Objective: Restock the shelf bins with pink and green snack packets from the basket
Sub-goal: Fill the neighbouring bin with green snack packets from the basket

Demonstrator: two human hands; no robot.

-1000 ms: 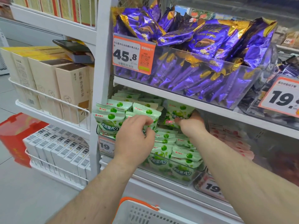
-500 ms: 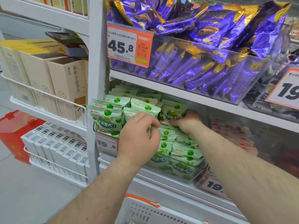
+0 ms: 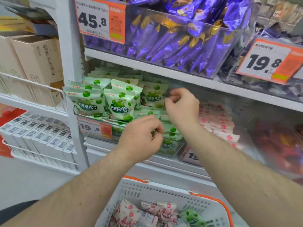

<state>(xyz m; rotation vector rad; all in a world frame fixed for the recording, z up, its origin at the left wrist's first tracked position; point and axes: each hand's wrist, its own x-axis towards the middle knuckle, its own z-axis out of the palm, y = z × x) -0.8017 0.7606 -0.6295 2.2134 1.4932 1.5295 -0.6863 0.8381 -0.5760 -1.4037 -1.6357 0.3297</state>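
Two rows of green packets [image 3: 121, 104] stand upright in our clear bin [image 3: 170, 151] on the middle shelf. Our left hand [image 3: 139, 140] curls in front of the bin, grip unclear; our right hand [image 3: 182, 107] hangs loosely curled, holding nothing. Pink packets [image 3: 147, 210] lie in the basket [image 3: 164, 192] below.

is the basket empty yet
Not empty: the basket holds pink packets and at least one green packet.

We see purple foil packets [image 3: 177, 41] in the upper clear bin, orange price tags 45.8 [image 3: 100, 18] and 19.8 [image 3: 268, 63], beige cartons [image 3: 37, 63] left, possibly barcoded white boxes [image 3: 39, 136] beneath.
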